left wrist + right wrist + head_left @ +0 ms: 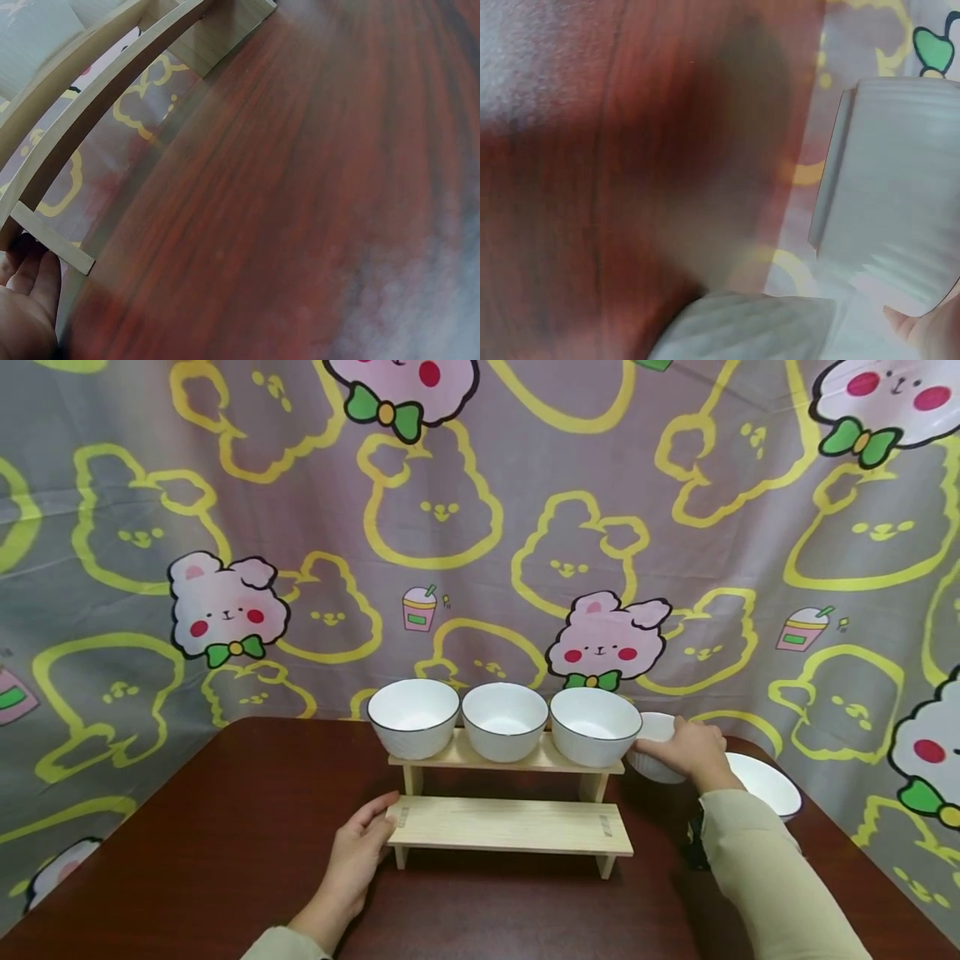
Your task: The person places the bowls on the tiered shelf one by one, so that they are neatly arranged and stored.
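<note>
Three white bowls with dark rims, a left, a middle and a right one, stand in a row on the upper tier of a two-tier wooden rack. My left hand holds the left end of the rack's lower tier; in the left wrist view its fingers lie beside the end leg. To the right of the rack, my right hand grips another white bowl by its rim. That bowl looms large in the right wrist view, with fingertips at its lower edge.
A further white bowl is at the table's right side, partly behind the right sleeve. A small dark object lies beside that forearm. The dark red-brown table ends at a patterned curtain.
</note>
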{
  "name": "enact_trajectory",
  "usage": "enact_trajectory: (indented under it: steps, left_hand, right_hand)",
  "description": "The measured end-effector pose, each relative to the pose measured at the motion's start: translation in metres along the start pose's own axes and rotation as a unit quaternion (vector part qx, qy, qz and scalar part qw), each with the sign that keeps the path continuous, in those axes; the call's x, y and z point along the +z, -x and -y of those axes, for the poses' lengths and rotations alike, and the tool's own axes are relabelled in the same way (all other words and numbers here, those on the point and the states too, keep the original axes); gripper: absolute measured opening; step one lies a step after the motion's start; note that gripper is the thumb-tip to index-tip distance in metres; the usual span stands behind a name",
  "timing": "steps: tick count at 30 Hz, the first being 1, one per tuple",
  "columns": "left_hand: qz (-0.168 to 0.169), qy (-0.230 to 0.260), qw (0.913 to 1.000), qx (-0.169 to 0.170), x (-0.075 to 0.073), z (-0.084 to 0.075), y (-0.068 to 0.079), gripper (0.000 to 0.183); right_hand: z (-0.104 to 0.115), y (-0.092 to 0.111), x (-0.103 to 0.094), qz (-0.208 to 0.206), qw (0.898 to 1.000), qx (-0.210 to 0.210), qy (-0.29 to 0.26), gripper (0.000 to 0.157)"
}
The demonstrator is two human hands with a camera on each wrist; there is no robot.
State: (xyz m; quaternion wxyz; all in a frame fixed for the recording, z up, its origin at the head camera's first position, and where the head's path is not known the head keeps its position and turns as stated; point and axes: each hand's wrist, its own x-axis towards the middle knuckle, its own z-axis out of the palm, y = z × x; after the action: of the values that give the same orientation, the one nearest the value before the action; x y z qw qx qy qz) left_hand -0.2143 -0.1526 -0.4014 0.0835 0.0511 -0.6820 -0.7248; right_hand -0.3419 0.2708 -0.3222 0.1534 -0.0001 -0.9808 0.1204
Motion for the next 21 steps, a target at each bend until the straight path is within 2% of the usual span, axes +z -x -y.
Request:
enact_trajectory:
  steps: [7, 13, 21]
  left_hand:
    - [0.000, 0.000, 1.0000, 0.001, 0.000, 0.000, 0.000, 0.040]
    - [0.001, 0.001, 1.0000, -0.002, 0.000, 0.000, -0.001, 0.041]
    - [-0.002, -0.010, 0.9999, -0.005, 0.000, -0.001, 0.000, 0.040]
  right_hand:
    - [0.005, 0.001, -0.015, -0.006, 1.000, 0.014, 0.009, 0.095]
    - [0.006, 0.004, -0.030, -0.011, 1.000, 0.007, 0.015, 0.095]
    - [0.005, 0.004, -0.061, 0.010, 1.000, 0.004, 0.022, 0.102]
